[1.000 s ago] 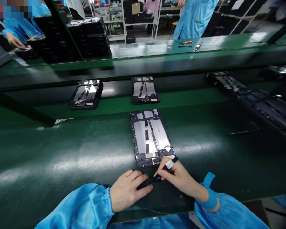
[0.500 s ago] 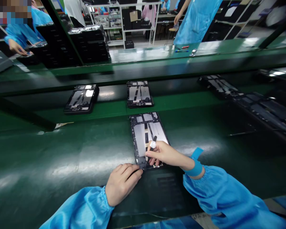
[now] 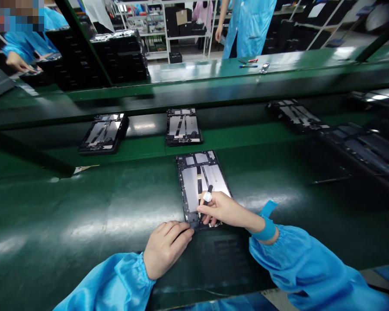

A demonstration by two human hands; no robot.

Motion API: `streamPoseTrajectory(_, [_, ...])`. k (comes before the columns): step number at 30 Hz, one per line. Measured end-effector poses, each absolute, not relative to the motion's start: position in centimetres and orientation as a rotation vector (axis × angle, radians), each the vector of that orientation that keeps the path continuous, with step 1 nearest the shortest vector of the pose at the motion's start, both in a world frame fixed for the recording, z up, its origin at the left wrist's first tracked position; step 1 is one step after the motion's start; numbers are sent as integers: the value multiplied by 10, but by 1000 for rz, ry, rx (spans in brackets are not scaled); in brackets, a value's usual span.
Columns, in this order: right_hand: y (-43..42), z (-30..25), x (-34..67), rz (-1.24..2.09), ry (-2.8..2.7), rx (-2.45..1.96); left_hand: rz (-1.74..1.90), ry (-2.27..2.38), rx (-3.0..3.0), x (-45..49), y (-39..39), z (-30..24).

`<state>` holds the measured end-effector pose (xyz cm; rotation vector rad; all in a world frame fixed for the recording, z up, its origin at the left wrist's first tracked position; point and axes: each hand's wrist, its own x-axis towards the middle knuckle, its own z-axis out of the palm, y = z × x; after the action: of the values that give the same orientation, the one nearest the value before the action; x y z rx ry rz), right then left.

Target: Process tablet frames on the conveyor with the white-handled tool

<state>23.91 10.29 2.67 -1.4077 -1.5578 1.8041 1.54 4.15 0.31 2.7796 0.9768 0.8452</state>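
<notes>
An opened tablet (image 3: 203, 179) with silver battery cells and black frame lies on the green bench in front of me. My right hand (image 3: 221, 208) is closed round a thin black tool (image 3: 208, 195) with white tape on it, its tip at the tablet's lower edge. My left hand (image 3: 167, 247) rests flat beside the tablet's lower left corner, fingertips touching the frame, on a dark mat (image 3: 220, 255).
Two more opened tablets (image 3: 103, 133) (image 3: 183, 126) lie on the conveyor strip behind. Others (image 3: 294, 114) line the right side. Stacked black trays (image 3: 97, 56) stand at the back left. People in blue coats (image 3: 248, 23) work beyond the far bench, where small tools (image 3: 252, 63) lie.
My right hand moved from the dark mat up onto the tablet's lower edge with the tool one second ago. Since half a second ago both hands are still; the conveyor tablets drifted left.
</notes>
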Motion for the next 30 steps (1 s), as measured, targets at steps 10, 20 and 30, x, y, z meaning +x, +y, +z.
streamPoseTrajectory(10, [104, 27, 237, 1807, -1570, -1418, 833, 983, 2775, 14, 42, 1])
streamPoseTrajectory(20, [104, 28, 237, 1791, -1600, -1410, 675, 927, 2933, 9, 38, 2])
streamPoseTrajectory(30, [93, 36, 260, 1531, -1579, -1396, 602, 985, 3002, 15, 35, 7])
